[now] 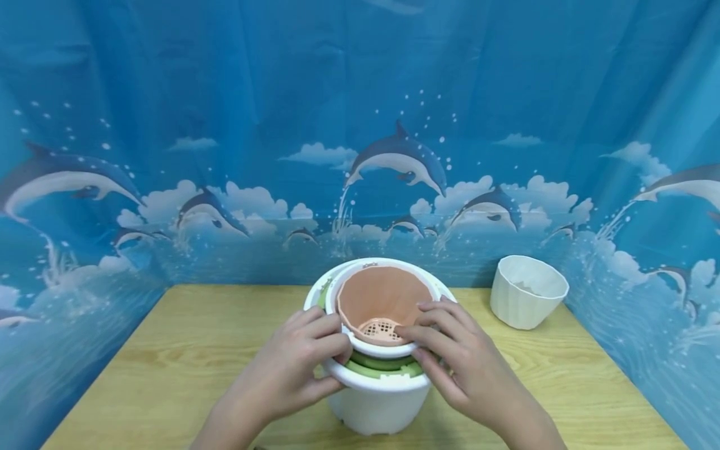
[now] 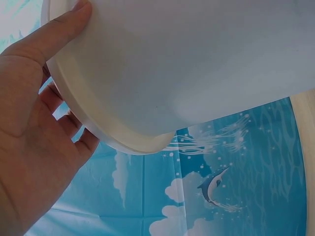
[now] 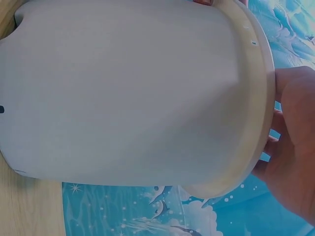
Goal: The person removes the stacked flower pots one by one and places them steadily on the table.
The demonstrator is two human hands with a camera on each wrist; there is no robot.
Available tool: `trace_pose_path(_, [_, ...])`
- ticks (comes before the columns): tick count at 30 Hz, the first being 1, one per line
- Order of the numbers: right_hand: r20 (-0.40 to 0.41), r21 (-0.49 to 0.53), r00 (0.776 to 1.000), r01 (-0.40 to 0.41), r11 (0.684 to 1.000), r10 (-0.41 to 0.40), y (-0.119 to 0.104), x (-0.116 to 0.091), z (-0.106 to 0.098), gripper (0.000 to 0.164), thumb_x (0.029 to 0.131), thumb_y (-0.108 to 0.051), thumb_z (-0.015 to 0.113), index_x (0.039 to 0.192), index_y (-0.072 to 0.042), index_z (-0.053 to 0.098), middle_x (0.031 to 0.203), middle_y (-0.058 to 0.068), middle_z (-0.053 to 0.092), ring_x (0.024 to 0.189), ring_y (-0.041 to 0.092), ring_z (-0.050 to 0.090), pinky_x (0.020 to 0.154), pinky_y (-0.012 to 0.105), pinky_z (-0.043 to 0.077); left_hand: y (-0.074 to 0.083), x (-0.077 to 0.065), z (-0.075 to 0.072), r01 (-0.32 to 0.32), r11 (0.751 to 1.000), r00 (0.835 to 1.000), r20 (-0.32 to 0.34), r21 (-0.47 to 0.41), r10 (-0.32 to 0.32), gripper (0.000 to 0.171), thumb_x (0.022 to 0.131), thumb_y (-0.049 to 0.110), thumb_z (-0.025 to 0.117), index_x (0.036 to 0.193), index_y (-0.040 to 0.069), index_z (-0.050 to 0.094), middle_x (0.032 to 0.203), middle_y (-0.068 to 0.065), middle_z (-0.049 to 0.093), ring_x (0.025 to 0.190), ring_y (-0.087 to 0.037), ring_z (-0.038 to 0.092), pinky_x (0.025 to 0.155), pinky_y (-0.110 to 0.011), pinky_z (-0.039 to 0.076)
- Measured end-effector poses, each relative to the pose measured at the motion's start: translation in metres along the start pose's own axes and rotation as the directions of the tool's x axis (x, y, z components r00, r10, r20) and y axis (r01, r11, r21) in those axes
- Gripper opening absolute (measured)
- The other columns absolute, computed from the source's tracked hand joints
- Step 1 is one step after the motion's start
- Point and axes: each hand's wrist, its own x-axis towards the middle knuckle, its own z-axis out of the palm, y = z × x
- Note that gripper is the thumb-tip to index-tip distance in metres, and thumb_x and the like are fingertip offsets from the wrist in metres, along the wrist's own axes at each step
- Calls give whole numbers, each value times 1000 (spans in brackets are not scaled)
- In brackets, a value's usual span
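A stack of nested flowerpots stands upright on the table. The large white outer pot (image 1: 379, 406) holds a green pot (image 1: 371, 369), a smaller white pot (image 1: 388, 351) and an innermost terracotta-coloured pot (image 1: 382, 290) with a perforated bottom. My left hand (image 1: 304, 362) grips the outer pot's rim, its thumb against the outside wall in the left wrist view and its fingers curled over the edge. My right hand (image 1: 464, 356) pinches the inner pots' rims at the right, with the index fingertip inside the terracotta pot and the thumb outside. Some fingertips are hidden in the wrist views.
A white ribbed pot (image 1: 525, 297) with a jagged-looking shape inside stands at the table's back right corner. Behind and beside the wooden table (image 1: 214, 344) hangs a blue curtain (image 1: 270, 125) printed with dolphins.
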Motion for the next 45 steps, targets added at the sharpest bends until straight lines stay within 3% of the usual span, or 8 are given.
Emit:
trace_pose_path(4, [-31,13,999,20,1000,-20,-2,2,1,22,98,-20,60,118,-24,69,112,-8,64,121,24,55,112,32,33,0,0,-1,22,1000,1000,22,4,-22,34,72,35,87,80,29,55,92,20,54,88,-4,47,75,-27,41])
trace_pose_path(14, [-106,44,992,75,996,-70,-5,7,0,21,101,-24,58,114,-14,71,110,-2,65,108,24,55,106,27,35,0,1,0,-10,1000,1000,-15,4,10,33,72,34,87,80,29,55,91,19,54,86,-6,48,74,-28,42])
trace_pose_path(20, [-195,-7,972,135,991,-134,-7,11,-1,22,99,-27,61,111,-12,73,103,1,70,102,25,59,108,29,37,0,1,-1,34,999,999,23,-9,-33,35,72,34,88,80,29,54,92,21,53,86,-3,45,74,-25,41])
trace_pose_path(24, [-246,-46,956,154,987,-161,-7,12,-1,23,97,-28,64,108,-11,75,99,2,71,98,25,60,109,32,38,-1,1,0,27,999,999,20,-17,-27,34,72,33,88,81,29,55,93,20,53,86,-4,45,74,-26,40])
trace_pose_path(34, [-305,-89,932,178,980,-197,-7,13,-3,21,91,-30,70,96,-10,76,91,2,72,92,25,61,112,41,37,-1,1,0,22,1000,1000,22,-5,-22,33,72,36,87,81,29,56,94,21,53,87,-3,45,73,-25,40])
trace_pose_path(45, [-357,-86,916,163,983,-183,-7,15,0,19,98,-21,63,91,-8,75,87,2,71,91,26,61,110,40,41,1,0,-1,28,1000,999,29,-3,-28,33,73,37,86,81,30,55,94,21,53,87,-3,45,74,-25,39])
